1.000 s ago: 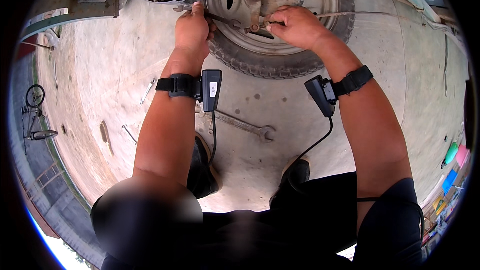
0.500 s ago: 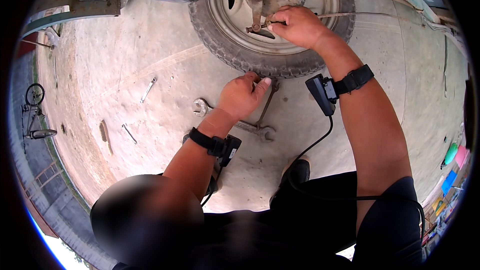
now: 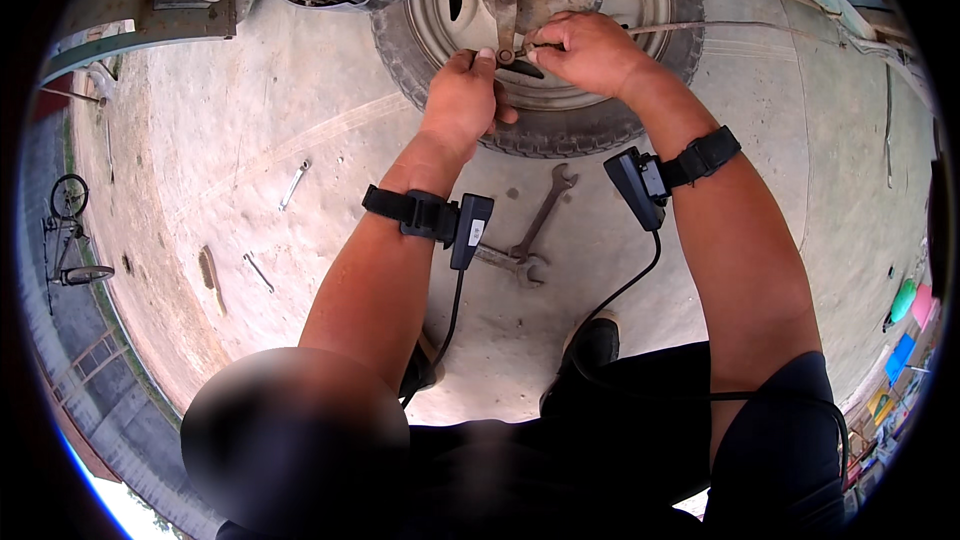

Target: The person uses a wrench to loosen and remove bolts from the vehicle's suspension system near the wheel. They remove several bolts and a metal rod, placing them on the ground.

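At the upper centre of the frame, a small metal fitting [image 3: 530, 48] is set beside the eyed lower end of a rusty lever [image 3: 508, 20], in front of the wheel rim [image 3: 440, 35]. The fitting is pinched between thumb and finger of the right hand [image 3: 595, 52], whose other fingers are curled — apparently so that it is kept level with the eye. The left hand [image 3: 463, 95] is brought in from the other side, its thumb tip just beside the eye; whether anything is gripped there cannot be told, as the fingers are partly hidden. A thin rod [image 3: 690, 26] is seen running from behind the right hand toward the upper right. The rim is ringed by a worn tyre [image 3: 560, 136].

Below, in the centre, a dark open-ended wrench [image 3: 546, 210] is laid on the concrete floor [image 3: 350, 140], its lower end at a larger wrench [image 3: 528, 268] — probably left there for easy reach. A small spanner [image 3: 295, 185] is placed left of centre, and a bicycle [image 3: 75, 230] is seen at the far left.
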A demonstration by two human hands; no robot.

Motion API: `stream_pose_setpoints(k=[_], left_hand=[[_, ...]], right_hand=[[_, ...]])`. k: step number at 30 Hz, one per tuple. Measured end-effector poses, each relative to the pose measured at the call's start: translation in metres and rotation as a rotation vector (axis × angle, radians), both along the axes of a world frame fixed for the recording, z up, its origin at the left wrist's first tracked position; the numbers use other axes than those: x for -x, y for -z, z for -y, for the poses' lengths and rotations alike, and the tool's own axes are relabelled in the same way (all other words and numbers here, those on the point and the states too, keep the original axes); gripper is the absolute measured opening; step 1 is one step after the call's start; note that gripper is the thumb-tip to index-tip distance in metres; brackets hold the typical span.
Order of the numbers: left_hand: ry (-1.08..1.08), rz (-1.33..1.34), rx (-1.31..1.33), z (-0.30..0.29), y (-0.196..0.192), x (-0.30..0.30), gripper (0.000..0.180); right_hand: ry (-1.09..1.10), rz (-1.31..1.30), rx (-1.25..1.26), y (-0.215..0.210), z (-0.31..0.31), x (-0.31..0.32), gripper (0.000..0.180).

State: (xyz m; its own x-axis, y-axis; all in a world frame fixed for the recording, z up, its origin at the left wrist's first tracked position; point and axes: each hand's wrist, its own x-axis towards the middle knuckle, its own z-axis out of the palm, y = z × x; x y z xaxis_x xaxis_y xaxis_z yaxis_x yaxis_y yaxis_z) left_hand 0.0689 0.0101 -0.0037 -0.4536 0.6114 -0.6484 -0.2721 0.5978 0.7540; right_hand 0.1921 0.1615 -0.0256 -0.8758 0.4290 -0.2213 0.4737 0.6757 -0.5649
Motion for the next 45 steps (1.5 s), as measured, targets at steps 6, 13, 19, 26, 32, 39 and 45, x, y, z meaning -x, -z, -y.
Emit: stream_pose_setpoints(k=[6,13,19,26,32,39,45], left_hand=[[-0.032,0.040,0.039,-0.004,0.001,0.003,0.032],[-0.036,0.051,0.077,-0.007,0.001,0.005,0.034],[-0.054,0.079,0.077,-0.005,0.002,0.007,0.036],[0.318,-0.369,0.057,0.056,0.011,-0.037,0.044],[1.098,-0.689,0.374,0.098,0.034,-0.097,0.043],[1.110,-0.667,0.321,0.106,0.067,-0.097,0.035],[0.920,-0.109,0.181,0.098,0.031,-0.061,0.023]], right_hand=[[-0.006,-0.035,-0.020,0.001,0.000,-0.002,0.034],[-0.021,-0.039,-0.036,0.001,-0.001,-0.001,0.035],[-0.026,-0.029,-0.032,-0.002,0.000,0.000,0.035],[-0.027,-0.021,-0.043,-0.002,0.000,0.000,0.036],[0.008,-0.046,-0.039,0.006,0.000,-0.001,0.037],[-0.013,-0.038,-0.015,0.001,0.001,0.001,0.038],[0.004,-0.025,-0.027,0.002,0.003,-0.001,0.039]])
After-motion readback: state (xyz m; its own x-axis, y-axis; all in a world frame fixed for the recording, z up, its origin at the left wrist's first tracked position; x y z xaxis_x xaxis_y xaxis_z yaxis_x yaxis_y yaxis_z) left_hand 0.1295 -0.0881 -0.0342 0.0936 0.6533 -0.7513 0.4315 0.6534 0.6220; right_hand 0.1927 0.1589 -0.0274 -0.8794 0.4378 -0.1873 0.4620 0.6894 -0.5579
